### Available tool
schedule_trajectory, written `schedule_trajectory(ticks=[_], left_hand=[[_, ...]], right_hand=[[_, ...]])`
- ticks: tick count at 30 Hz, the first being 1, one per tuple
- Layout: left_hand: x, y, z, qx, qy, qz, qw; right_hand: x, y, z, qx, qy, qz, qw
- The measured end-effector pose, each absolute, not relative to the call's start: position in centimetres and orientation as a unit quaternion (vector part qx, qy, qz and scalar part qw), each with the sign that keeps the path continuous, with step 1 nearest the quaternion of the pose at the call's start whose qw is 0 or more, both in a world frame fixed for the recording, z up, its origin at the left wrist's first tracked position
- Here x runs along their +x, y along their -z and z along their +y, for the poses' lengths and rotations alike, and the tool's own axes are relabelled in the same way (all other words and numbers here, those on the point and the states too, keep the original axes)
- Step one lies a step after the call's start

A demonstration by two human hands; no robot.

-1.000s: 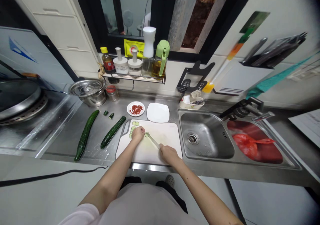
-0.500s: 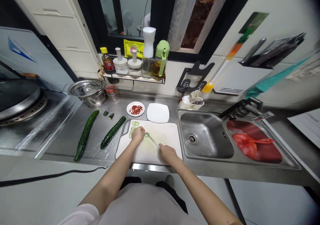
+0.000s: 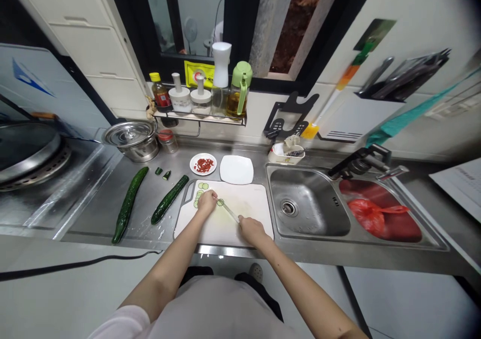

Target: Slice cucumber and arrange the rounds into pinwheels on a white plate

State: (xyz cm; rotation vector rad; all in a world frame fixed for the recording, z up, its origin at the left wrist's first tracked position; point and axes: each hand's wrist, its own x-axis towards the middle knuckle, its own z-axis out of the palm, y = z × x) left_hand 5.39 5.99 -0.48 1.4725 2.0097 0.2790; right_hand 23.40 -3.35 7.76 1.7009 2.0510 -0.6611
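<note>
My left hand (image 3: 207, 201) rests curled on the white cutting board (image 3: 248, 211), pressing a piece of cucumber that it mostly hides. My right hand (image 3: 252, 229) grips the handle of a knife (image 3: 228, 210), whose blade points up-left and meets the cucumber by a fresh slice (image 3: 220, 202). Several cut slices (image 3: 200, 190) lie at the board's far left corner.
Two whole cucumbers (image 3: 128, 203) (image 3: 170, 199) and two cut ends (image 3: 163, 173) lie on the steel counter to the left. A dish of red bits (image 3: 203, 164) and a white plate (image 3: 236, 169) sit behind the board. Sink (image 3: 307, 209) at right, lidded pot (image 3: 131, 138) and stove at left.
Hardly anything differs: both hands stay at the same spot on the board with the knife at the cucumber. The view has shifted slightly.
</note>
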Motion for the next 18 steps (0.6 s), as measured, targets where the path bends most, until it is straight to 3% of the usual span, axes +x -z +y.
schedule_trajectory(ticks=[18], left_hand=[[5.3, 0.4, 5.9, 0.565, -0.106, 0.757, 0.31]], right_hand=[[24.3, -7.9, -4.7, 0.609, 0.227, 0.732, 0.203]])
